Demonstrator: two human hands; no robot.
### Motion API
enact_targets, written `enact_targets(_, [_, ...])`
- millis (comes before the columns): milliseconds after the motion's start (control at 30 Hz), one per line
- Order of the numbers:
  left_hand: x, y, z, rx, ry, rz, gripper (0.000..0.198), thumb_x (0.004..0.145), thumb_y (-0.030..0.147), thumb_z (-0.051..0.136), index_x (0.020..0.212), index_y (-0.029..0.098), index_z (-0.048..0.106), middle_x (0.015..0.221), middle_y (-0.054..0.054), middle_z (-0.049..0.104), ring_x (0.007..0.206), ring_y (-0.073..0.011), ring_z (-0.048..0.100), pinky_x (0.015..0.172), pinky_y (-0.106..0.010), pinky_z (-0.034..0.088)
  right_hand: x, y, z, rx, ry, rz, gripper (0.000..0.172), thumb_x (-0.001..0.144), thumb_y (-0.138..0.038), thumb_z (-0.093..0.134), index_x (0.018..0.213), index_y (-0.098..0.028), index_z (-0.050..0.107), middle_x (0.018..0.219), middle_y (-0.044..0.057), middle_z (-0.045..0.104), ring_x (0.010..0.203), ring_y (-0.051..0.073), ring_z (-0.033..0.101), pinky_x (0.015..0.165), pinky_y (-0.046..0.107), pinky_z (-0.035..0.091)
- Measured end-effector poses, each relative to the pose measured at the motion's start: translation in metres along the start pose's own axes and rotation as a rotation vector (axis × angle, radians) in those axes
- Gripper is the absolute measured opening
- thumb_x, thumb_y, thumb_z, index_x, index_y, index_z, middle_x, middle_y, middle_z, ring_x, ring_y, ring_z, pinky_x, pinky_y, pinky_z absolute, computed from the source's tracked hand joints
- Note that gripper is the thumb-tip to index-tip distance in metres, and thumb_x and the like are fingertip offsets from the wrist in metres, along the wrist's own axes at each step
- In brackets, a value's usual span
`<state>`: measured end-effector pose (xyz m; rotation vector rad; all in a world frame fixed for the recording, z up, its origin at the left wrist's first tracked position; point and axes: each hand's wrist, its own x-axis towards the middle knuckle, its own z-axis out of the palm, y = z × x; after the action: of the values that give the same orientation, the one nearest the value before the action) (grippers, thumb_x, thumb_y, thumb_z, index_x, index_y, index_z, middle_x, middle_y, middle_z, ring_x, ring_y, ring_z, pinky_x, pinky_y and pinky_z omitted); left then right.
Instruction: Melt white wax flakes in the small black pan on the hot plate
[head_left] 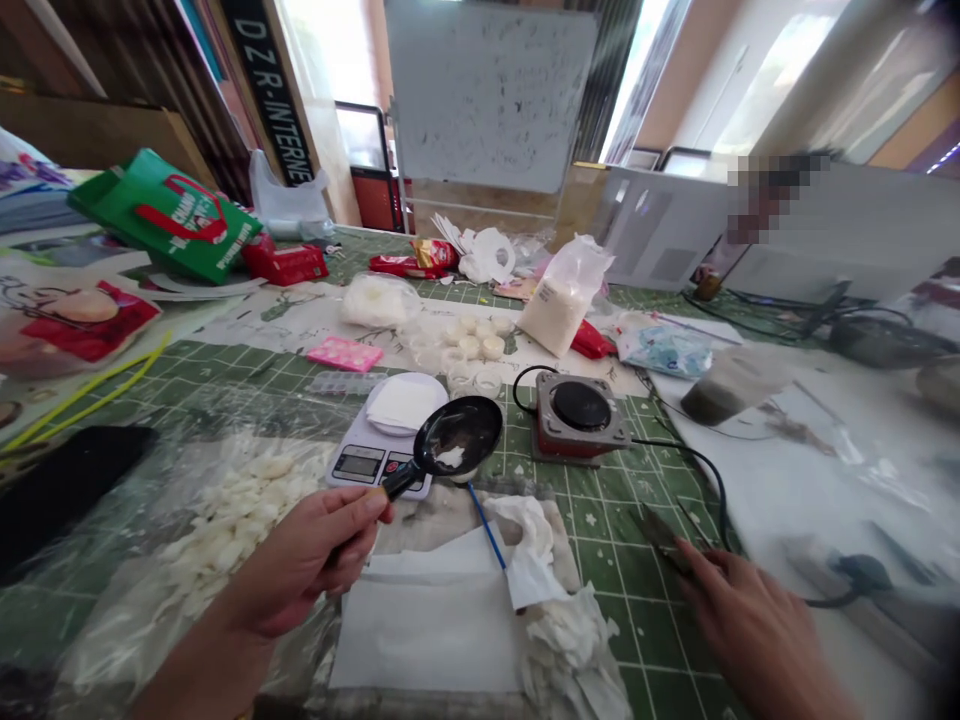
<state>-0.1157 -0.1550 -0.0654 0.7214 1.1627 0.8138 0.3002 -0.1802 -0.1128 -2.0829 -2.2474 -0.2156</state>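
My left hand point(311, 560) is closed round the handle of a small black pan point(457, 437). The pan hangs level above the edge of a white digital scale point(382, 445) and holds a little white residue. My right hand point(750, 625) rests at the lower right on the green cutting mat point(622, 560), its fingers pinched on a dark thin tool point(660, 530), perhaps pliers or tweezers. Below the pan lie a blue stick point(487, 525), white paper sheets point(431, 625) and crumpled tissue point(562, 640).
A clear bag of white flakes point(225, 525) lies to the left. A small red hot plate point(581, 415) with a black cable point(712, 480) sits right of the pan. Farther back are small white cups point(472, 345), a bag of white granules point(562, 295), a green bag point(169, 215) and a whiteboard point(487, 90).
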Motion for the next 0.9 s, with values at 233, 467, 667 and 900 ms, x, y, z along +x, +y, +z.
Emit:
enact_targets(233, [0.0,0.009,0.007,0.098,0.1,0.049,0.03,0.073,0.044,0.056,0.071,0.014,0.052,0.041,0.009,0.032,0.035,-0.0007,0.02,0.033,-0.013,0.013,0.013,-0.096,-0.04,0.522,-0.242,-0.415,0.05,0.076,-0.037,0.051,0.125,-0.026,0.043,0.128,0.01,0.043,0.108,0.024,0.048,0.085,0.034,0.043])
enact_targets(467, [-0.007,0.012,0.009,0.084,0.1,0.083,0.029,0.075,0.043,0.054,0.072,0.014,0.053,0.04,0.01,0.028,0.035,-0.001,0.017,0.034,-0.014,0.014,0.066,-0.109,-0.051,0.986,-0.349,-0.167,0.014,0.078,-0.027,0.048,0.073,-0.018,0.057,0.064,0.0,0.056,0.058,0.012,0.054,0.053,0.024,0.042])
enact_targets(667, [-0.01,0.012,0.013,0.115,0.063,0.104,0.03,0.076,0.044,0.052,0.073,0.014,0.052,0.039,0.01,0.026,0.035,-0.0012,0.017,0.034,-0.014,0.014,0.095,-0.098,-0.07,1.492,-0.372,-0.009,0.02,0.073,-0.034,0.058,0.083,-0.017,0.058,0.064,-0.002,0.055,0.048,0.007,0.048,0.044,0.02,0.039])
enact_targets(900, [-0.013,0.009,0.027,0.119,0.02,0.061,0.031,0.073,0.045,0.055,0.07,0.014,0.051,0.038,0.01,0.027,0.034,-0.0009,0.017,0.033,-0.014,0.013,0.112,-0.123,-0.06,2.207,-0.275,0.183,0.014,0.07,-0.026,0.063,0.081,-0.018,0.061,0.076,-0.001,0.062,0.067,0.009,0.056,0.064,0.023,0.045])
